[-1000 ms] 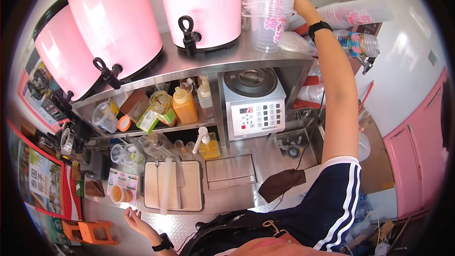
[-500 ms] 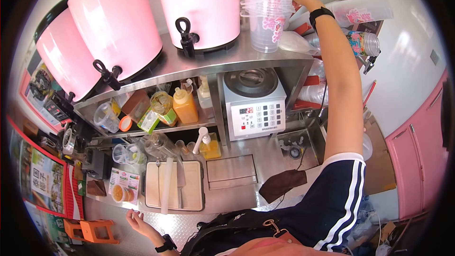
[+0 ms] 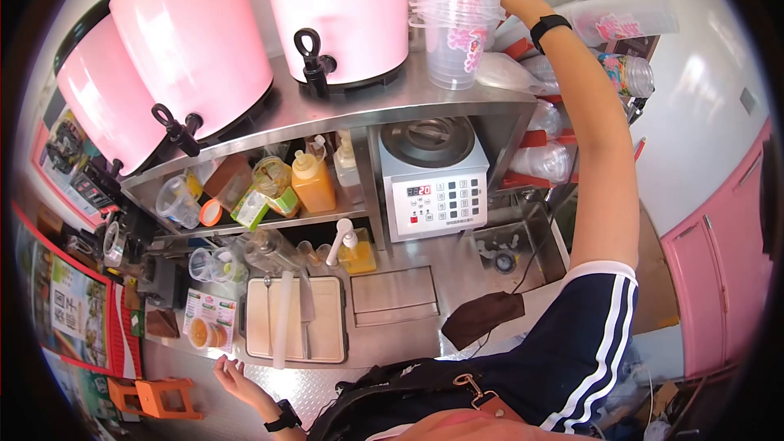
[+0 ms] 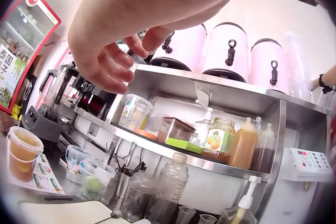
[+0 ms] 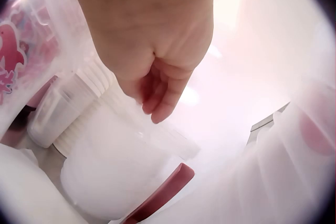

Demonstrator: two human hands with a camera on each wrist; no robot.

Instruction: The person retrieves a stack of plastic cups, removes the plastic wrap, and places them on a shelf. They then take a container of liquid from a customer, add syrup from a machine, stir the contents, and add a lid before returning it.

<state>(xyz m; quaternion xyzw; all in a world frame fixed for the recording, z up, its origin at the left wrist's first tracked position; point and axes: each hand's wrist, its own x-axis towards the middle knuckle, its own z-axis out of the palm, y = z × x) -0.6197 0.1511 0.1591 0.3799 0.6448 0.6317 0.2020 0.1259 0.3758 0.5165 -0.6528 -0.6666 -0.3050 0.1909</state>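
My right hand (image 5: 152,77) reaches over the top shelf, behind a tall stack of clear plastic cups (image 3: 455,33) with pink print. In the right wrist view its fingers are curled, tips right at a whitish translucent plastic pack (image 5: 115,155); I cannot tell whether they pinch it. The head view shows only part of this hand, beside the cups. My left hand (image 3: 233,377) hangs loosely curled and holds nothing, near the counter's front edge. Closest to it are a tub of orange-brown contents (image 3: 206,333) on a printed menu sheet and a cutting board (image 3: 265,335).
Pink drink dispensers (image 3: 335,0) with black taps line the top shelf. Under it stand sauce bottles (image 3: 313,184) and a white machine with a keypad (image 3: 437,204). A sink (image 3: 531,245) lies at the right. More cup stacks (image 3: 625,18) lean by the wall.
My right forearm and elbow have swung slightly right, with the hand still behind the cup stack. The view has shifted a little. My left hand has hardly moved.
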